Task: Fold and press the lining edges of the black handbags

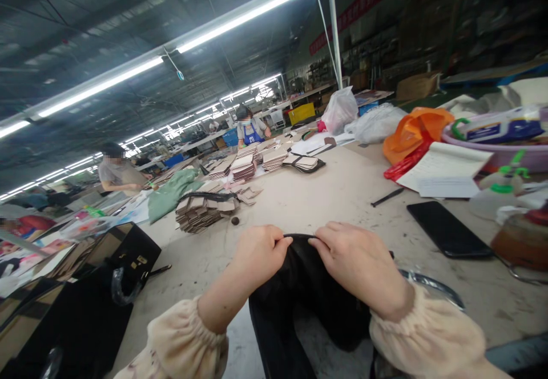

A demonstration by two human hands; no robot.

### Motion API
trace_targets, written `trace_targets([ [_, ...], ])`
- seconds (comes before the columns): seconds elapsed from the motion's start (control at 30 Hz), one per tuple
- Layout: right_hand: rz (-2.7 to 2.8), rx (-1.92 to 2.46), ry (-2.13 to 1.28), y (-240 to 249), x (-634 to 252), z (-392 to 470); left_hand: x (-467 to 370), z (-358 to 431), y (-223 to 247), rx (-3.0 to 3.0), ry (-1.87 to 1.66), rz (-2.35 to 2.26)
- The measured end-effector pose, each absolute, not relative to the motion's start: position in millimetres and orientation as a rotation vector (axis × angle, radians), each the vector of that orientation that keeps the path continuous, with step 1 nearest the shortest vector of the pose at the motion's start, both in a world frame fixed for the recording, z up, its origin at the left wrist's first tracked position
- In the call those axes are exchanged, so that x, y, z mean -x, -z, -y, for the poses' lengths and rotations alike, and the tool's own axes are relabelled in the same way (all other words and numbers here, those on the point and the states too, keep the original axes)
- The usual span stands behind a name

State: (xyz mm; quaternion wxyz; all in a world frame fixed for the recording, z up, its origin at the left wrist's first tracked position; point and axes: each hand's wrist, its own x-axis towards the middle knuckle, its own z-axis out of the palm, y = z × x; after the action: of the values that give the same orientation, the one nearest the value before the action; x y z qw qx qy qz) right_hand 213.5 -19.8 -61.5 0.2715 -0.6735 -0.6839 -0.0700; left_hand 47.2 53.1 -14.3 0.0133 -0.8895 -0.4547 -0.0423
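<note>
My left hand [261, 253] pinches the upper edge of a floppy black leather-like piece [278, 316], thumb on the near side. A short way to the right, my right hand [355, 262] grips the same edge between thumb and fingers. Between the two hands the edge is drawn fairly straight, while the rest hangs in folds toward me. Its lower end runs out of view, and I cannot make out its full shape. Beside my right wrist, a clear plastic-wrapped curved part [432, 287] lies partly hidden by the sleeve.
Black handbags [94, 287] with gold clasps stand at left. Stacked brown-edged pieces [205, 210] lie ahead. To the right are a black phone [449, 229], a notebook [445, 168], a green-topped bottle [499, 193] and a jar of brown liquid [522, 239]. Co-workers sit farther back.
</note>
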Motion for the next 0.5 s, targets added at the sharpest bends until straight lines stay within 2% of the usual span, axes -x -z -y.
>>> trace_targets([
  [0.23,1.890,1.759,0.097,59.9,-212.4,21.8,-46.8,-53.9,15.3,2.753,0.141,1.422],
  [0.5,1.853,1.742,0.148,62.2,-201.9,16.7,-44.9,-49.6,13.8,2.775,0.148,1.462],
])
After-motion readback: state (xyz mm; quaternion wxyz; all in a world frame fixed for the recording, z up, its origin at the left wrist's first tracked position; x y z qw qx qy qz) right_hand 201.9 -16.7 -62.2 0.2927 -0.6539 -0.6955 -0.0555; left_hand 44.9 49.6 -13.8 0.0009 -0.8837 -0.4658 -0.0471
